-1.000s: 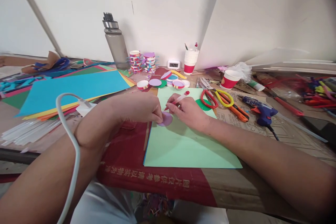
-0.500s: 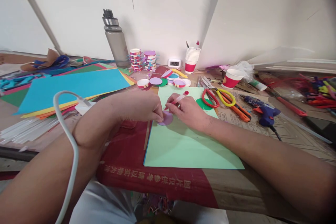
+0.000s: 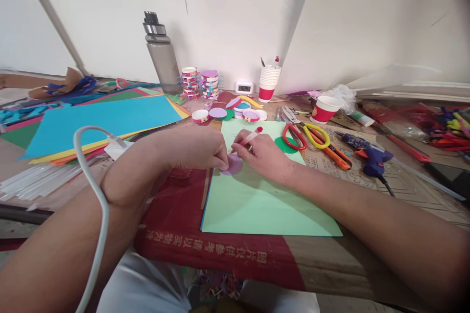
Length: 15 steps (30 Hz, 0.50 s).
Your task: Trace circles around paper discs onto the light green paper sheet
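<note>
A light green sheet of paper lies in front of me with a purple paper circle flat on its left part. With bunched fingertips, my left hand holds the circle down at its left edge. My right hand grips a red-capped pen, tilted, its lower end near the circle's upper edge. The exact contact of the pen's tip is hidden by the fingers. Beyond my right hand, a green paper circle rests partly under the red handle of the scissors.
Coloured paper sheets and clear glue sticks lie left, near a white cable. A bottle, decorated cup rings, a clock and stacked paper cups stand behind. A glue gun lies right.
</note>
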{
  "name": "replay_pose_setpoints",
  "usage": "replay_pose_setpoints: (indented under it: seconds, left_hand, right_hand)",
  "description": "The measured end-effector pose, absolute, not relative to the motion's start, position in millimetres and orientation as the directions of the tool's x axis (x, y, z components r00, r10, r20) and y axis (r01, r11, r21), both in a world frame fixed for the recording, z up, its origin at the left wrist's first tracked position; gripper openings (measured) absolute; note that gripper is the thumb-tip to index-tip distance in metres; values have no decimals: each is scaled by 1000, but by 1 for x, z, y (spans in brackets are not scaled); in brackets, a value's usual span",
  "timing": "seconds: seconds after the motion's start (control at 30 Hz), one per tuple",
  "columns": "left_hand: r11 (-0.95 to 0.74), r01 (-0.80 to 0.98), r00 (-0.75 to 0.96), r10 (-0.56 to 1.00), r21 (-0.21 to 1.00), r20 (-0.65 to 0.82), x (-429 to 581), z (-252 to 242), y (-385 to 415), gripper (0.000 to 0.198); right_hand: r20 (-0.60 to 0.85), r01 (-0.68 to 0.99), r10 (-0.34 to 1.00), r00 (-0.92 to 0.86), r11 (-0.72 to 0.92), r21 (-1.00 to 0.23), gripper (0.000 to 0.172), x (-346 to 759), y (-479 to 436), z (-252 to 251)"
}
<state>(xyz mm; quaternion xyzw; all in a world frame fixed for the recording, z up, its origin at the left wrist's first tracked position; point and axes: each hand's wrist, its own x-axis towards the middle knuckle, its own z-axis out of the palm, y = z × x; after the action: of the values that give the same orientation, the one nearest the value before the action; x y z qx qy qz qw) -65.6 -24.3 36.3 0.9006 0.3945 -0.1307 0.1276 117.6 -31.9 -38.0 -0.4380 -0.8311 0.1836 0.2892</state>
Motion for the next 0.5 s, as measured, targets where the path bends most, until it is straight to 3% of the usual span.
replay_pose_setpoints:
  seconds: [0.5]
  left_hand:
    - [-701,707,685,647,93,-333,-67,34,-24,23]
  right_hand:
    - [321,647,842,-433,538,-540,17,121,-34,-36]
